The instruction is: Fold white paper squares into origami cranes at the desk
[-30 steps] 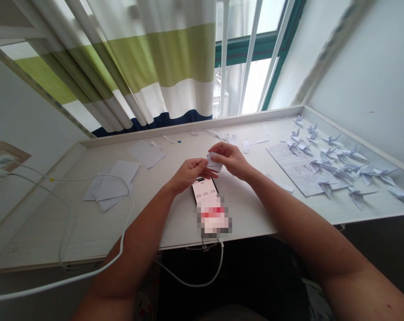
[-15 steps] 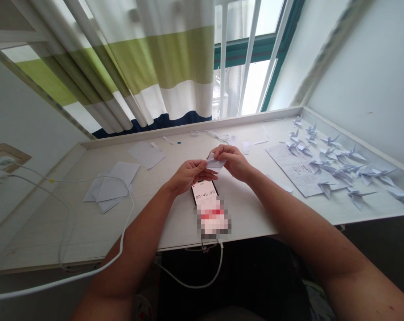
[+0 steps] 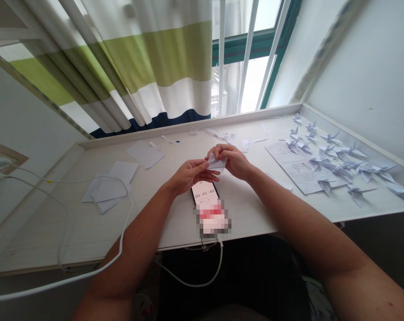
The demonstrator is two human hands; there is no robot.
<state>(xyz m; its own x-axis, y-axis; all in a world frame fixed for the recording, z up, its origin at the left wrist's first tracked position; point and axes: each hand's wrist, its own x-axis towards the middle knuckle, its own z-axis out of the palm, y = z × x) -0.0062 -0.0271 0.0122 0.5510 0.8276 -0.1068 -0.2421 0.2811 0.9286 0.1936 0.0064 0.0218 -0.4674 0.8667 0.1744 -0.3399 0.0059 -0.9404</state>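
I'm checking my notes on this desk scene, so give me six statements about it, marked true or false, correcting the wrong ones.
1. The left hand and the right hand both hold one folded paper. True.
2. The folded paper is dark green. False: it is white.
3. The phone shows 00:45:40. True.
4. The phone lies farther from the person than both hands. False: it lies nearer the person.
5. Overlapping white sheets lie left of the phone. True.
6. The left hand is pressed on those sheets. False: it is apart from them, at the folded paper.
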